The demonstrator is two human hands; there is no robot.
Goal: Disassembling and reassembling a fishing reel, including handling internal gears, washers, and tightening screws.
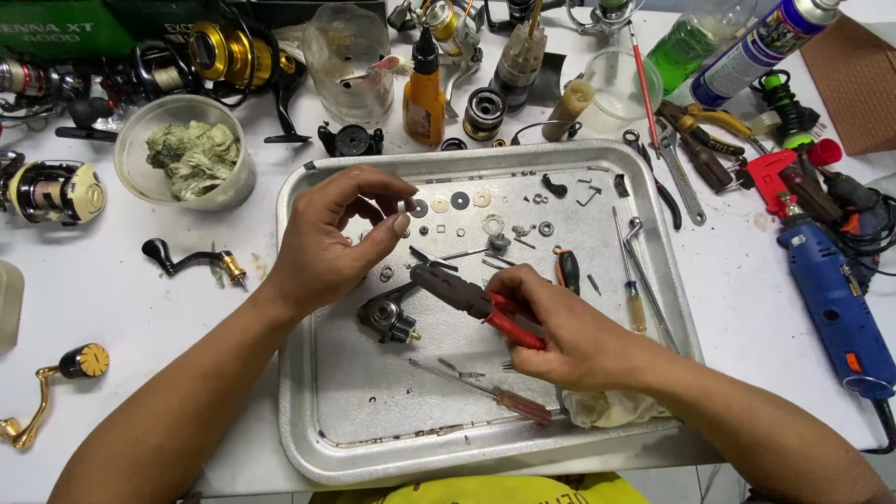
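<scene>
Pliers (pixel 481 308): red-handled, gripped fully by right hand (pixel 569 336), tray (pixel 317 411) centre.
Left hand (pixel 327 243): small white part (pixel 403 206) pinched, 11 o'clock.

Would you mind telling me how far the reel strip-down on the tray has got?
Done: washers and small parts lie in a row on the metal tray. In hand: left hand pinches a tiny part; right hand holds red-handled pliers. Left: the black reel body sits partly assembled.

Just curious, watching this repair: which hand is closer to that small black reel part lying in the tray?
The left hand. It hovers just above and left of the black reel part. The right hand, gripping red-handled pliers, sits farther off to its right.
</scene>
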